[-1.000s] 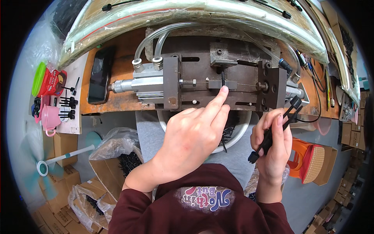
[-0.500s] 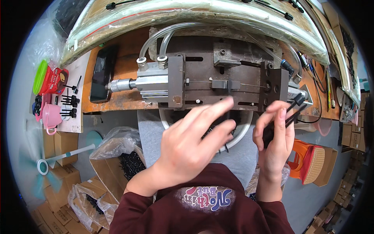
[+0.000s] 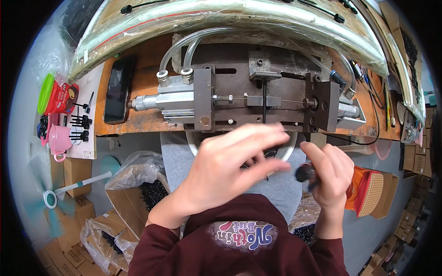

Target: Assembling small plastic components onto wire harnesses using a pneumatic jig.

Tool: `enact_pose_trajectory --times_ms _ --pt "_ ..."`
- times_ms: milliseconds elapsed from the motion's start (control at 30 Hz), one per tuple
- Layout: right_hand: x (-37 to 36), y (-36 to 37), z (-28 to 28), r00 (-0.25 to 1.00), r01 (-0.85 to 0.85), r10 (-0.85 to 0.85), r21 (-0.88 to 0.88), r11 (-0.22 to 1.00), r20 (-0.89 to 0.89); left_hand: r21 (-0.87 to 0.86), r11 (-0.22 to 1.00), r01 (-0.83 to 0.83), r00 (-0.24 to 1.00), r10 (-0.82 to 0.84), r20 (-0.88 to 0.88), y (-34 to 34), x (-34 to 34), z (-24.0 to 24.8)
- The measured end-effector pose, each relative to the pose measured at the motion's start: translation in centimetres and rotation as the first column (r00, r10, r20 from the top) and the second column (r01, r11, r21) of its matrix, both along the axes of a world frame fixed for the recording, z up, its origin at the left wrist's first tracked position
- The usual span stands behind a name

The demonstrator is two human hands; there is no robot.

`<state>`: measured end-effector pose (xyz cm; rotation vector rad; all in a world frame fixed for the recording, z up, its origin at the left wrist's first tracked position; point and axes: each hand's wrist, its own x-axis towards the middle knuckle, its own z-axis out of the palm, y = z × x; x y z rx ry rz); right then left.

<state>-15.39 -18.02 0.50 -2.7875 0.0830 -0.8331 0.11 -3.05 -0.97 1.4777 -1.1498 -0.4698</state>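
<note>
Lying across a small metal block (image 3: pixel 273 101), a thin, straight black rod (image 3: pixel 264 113) runs near-far, near end lost at the blurred left hand (image 3: pixel 230 158), spread and released, while the right hand (image 3: pixel 330 168) clenches blurred black parts (image 3: pixel 303 173), mostly hidden, rounded end showing left.

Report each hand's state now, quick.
Left hand: open, blurred, nothing visibly held.
Right hand: closed around a black part, mostly hidden by the fingers.
</note>
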Motion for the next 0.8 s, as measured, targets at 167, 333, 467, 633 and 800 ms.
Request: enact_pose_trajectory --times_ms 167,333,467,633,800 --pt "0.4 -0.4 0.0 0.999 -0.050 0.045 -0.321 0.946 -0.024 -0.065 0.960 0.274 0.912 -0.280 -0.299 1.0 0.7 1.2" --pt "0.7 -1.1 -0.2 0.980 0.053 -0.066 0.074 0.996 0.186 -0.144 0.989 0.011 0.999 -0.005 0.039 1.3 0.5 0.8" --pt "-0.7 0.7 -0.3 0.983 0.045 -0.164 0.759 0.650 0.082 -0.058 0.981 -0.188 0.803 0.187 0.566 0.4 0.1 -0.9" --pt "-0.8 1.2 -0.3 0.996 -0.030 -0.071 0.966 0.256 0.049 -0.029 0.970 -0.242 0.686 0.192 0.702 -1.0 0.2 -1.5" --pt "0.4 2.1 0.0 0.992 0.003 -0.111 0.871 0.492 0.060 0.027 0.970 -0.242 0.707 0.157 0.690 -0.9 0.1 -1.1"
